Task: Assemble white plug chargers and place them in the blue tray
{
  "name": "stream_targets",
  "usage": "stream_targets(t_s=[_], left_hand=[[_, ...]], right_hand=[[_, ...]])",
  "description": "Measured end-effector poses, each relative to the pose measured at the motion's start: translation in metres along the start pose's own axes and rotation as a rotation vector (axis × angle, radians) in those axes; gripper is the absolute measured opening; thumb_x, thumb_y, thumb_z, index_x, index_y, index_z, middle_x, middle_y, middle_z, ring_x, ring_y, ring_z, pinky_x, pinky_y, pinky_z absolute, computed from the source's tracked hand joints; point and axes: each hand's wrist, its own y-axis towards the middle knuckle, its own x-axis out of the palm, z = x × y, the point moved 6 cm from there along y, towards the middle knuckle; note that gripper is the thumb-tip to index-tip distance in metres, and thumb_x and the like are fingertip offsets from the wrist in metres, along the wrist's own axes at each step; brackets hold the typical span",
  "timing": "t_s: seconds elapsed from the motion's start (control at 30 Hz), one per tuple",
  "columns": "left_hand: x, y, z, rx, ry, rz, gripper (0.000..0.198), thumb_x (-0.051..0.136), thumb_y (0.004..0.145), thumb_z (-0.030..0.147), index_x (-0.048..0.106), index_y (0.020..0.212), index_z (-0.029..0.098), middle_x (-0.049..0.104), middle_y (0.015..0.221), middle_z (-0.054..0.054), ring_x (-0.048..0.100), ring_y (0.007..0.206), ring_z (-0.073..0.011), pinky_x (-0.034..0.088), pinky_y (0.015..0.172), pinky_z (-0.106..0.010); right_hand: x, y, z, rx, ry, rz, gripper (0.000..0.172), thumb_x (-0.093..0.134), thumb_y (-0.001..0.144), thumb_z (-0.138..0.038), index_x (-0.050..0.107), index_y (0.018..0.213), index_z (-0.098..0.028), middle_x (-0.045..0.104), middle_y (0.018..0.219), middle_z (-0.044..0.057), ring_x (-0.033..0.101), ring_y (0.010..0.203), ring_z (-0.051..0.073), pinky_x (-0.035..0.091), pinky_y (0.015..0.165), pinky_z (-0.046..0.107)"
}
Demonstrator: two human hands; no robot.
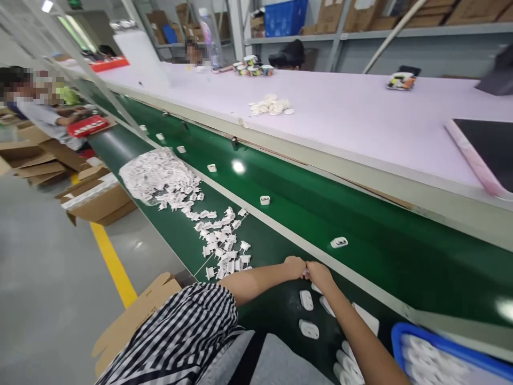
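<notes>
My left hand (295, 267) and my right hand (319, 275) meet over the green bench, fingers closed together. A sliver of a small white plastic piece shows between them; the fingers hide most of it. To the left of my hands lies a loose heap of white plug pieces with pins (220, 240). It trails back to a clear plastic bag (154, 174) full of similar pieces. Rounded white plastic housings (309, 329) rest on the bench below my hands, some partly covered by my right forearm.
Beyond a pale divider, white housings (339, 243) sit spaced along a green conveyor belt (288, 214). A blue bin (401, 334) of white parts stands at lower right. The raised shelf (340, 117) holds white discs (271, 105) and a tablet (487, 149). Cardboard boxes (100, 200) and another person (48, 115) are at left.
</notes>
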Motion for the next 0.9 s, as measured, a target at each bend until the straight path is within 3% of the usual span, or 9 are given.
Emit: stream_targets(t_s=[0.17,0.3,0.37,0.47,0.6,0.67,0.73,0.83,0.9], left_hand=[[0.004,-0.001,0.006,0.077,0.146,0.010,0.026,0.052,0.066,0.025,0.054,0.088,0.011,0.056,0.091,-0.012,0.051,0.085,-0.0230,0.040,0.071,-0.031],[-0.006,0.008,0.002,0.085,0.165,0.019,0.038,0.060,0.057,0.034,0.053,0.090,0.018,0.054,0.094,-0.007,0.049,0.088,-0.0223,0.040,0.072,-0.030],[-0.030,0.015,-0.009,0.038,0.132,0.126,0.040,0.060,0.056,0.031,0.050,0.094,0.020,0.050,0.099,-0.006,0.046,0.092,-0.0219,0.039,0.074,-0.029],[-0.084,0.022,-0.045,-0.144,0.046,0.457,0.038,0.051,0.065,0.022,0.043,0.102,0.017,0.041,0.109,-0.009,0.040,0.099,-0.0207,0.036,0.078,-0.027],[-0.131,0.033,-0.101,-0.385,-0.070,0.693,0.053,0.049,0.065,0.018,0.028,0.113,0.012,0.029,0.119,-0.013,0.033,0.105,-0.0230,0.033,0.079,-0.028],[-0.139,0.045,-0.118,-0.394,-0.118,0.692,0.059,0.052,0.064,0.020,0.024,0.115,0.013,0.027,0.121,-0.013,0.034,0.105,-0.0234,0.033,0.078,-0.028],[-0.142,0.059,-0.127,-0.357,-0.156,0.651,0.055,0.051,0.065,0.021,0.025,0.114,0.016,0.031,0.119,-0.011,0.037,0.102,-0.0216,0.034,0.075,-0.026],[-0.140,0.075,-0.128,-0.307,-0.207,0.584,0.037,0.044,0.071,0.021,0.035,0.107,0.019,0.042,0.108,-0.007,0.045,0.092,-0.0169,0.036,0.071,-0.023],[-0.136,0.084,-0.121,-0.269,-0.222,0.568,0.030,0.043,0.072,0.023,0.040,0.102,0.019,0.047,0.101,-0.005,0.048,0.087,-0.0151,0.037,0.068,-0.021]], right_hand=[[-0.001,-0.004,0.002,0.068,0.044,0.009,0.022,0.047,0.066,-0.014,0.049,0.088,-0.015,0.056,0.091,0.009,0.052,0.084,0.018,0.036,0.064,0.023],[-0.007,-0.007,0.025,0.163,0.065,-0.011,0.029,0.054,0.060,-0.015,0.049,0.088,-0.016,0.057,0.089,0.008,0.052,0.085,0.020,0.036,0.063,0.025],[-0.010,-0.013,0.046,0.232,0.071,-0.009,0.028,0.052,0.061,-0.015,0.048,0.089,-0.015,0.057,0.088,0.009,0.052,0.083,0.021,0.037,0.061,0.026],[-0.005,-0.029,0.079,0.308,0.117,-0.050,0.029,0.049,0.061,-0.013,0.049,0.090,-0.013,0.057,0.089,0.010,0.053,0.081,0.021,0.037,0.059,0.027],[0.002,-0.045,0.108,0.221,0.369,-0.124,0.045,0.055,0.055,-0.017,0.047,0.098,-0.015,0.052,0.102,0.009,0.049,0.090,0.022,0.038,0.066,0.025],[-0.007,-0.044,0.127,0.240,0.448,-0.035,0.054,0.053,0.057,-0.020,0.040,0.109,-0.015,0.044,0.112,0.011,0.046,0.095,0.021,0.038,0.067,0.024],[-0.020,-0.038,0.154,0.383,0.414,0.087,0.057,0.047,0.062,-0.019,0.030,0.116,-0.014,0.033,0.120,0.015,0.046,0.095,0.022,0.039,0.064,0.025],[-0.030,-0.024,0.188,0.573,0.268,0.194,0.060,0.040,0.064,-0.009,0.022,0.121,-0.018,0.019,0.126,0.017,0.048,0.091,0.024,0.040,0.054,0.026],[-0.027,-0.009,0.198,0.555,0.214,0.174,0.059,0.039,0.063,-0.005,0.026,0.119,-0.021,0.021,0.126,0.015,0.049,0.089,0.023,0.040,0.051,0.024]])
